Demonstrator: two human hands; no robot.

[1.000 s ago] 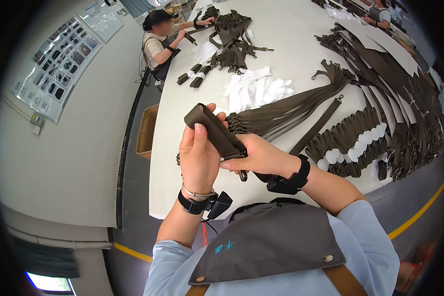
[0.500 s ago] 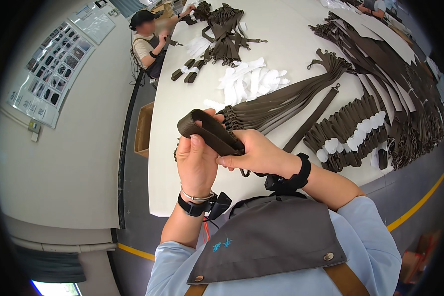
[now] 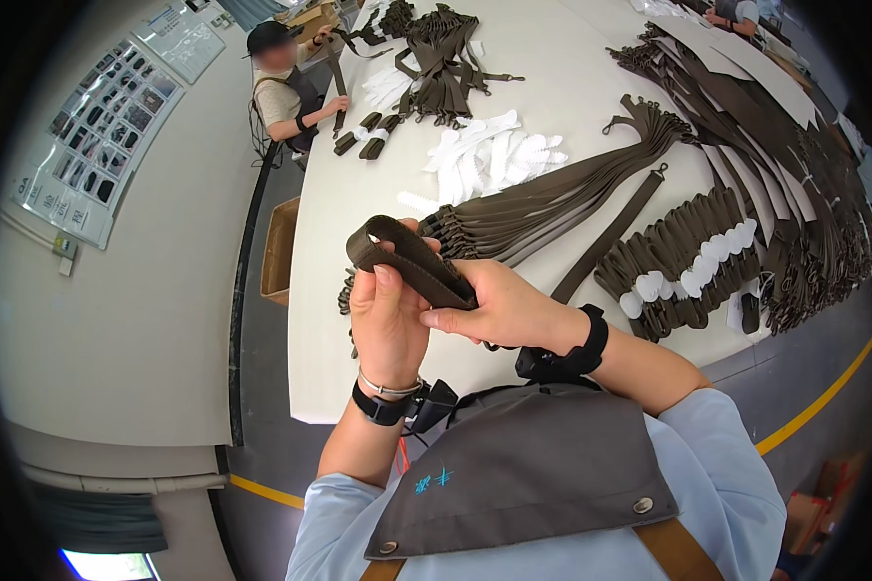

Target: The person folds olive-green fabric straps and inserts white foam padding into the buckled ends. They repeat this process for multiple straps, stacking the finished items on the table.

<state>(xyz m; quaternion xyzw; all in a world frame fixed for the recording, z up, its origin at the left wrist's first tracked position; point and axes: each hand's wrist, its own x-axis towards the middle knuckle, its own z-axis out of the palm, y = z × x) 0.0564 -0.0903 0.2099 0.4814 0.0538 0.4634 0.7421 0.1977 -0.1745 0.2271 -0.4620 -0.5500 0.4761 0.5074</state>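
Observation:
A dark brown webbing strap (image 3: 419, 274), folded into a flat looped coil, is held above the near edge of the table. My left hand (image 3: 388, 324) grips the coil's rounded end, its thumb on the near side and its fingers behind. Around the other end, my right hand (image 3: 504, 302) is closed, and its thumb reaches toward my left palm. What lies under the right fingers is hidden. Just beyond my hands a fan of brown straps (image 3: 552, 211) with dark end fittings lies on the table. One separate strap (image 3: 612, 232) with a hook stretches beside it.
White paper bands (image 3: 494, 160) lie in a heap on the pale table (image 3: 358, 382). Coiled, white-banded straps (image 3: 678, 257) stand in a row at right, before a large strap pile (image 3: 804, 223). At far left a co-worker (image 3: 286, 92) handles a strap near two banded coils (image 3: 378, 137).
My hands keep hold of the folded strap, the right one shifting slightly left along it. The co-worker has leaned back and now holds a strap upright between two hands.

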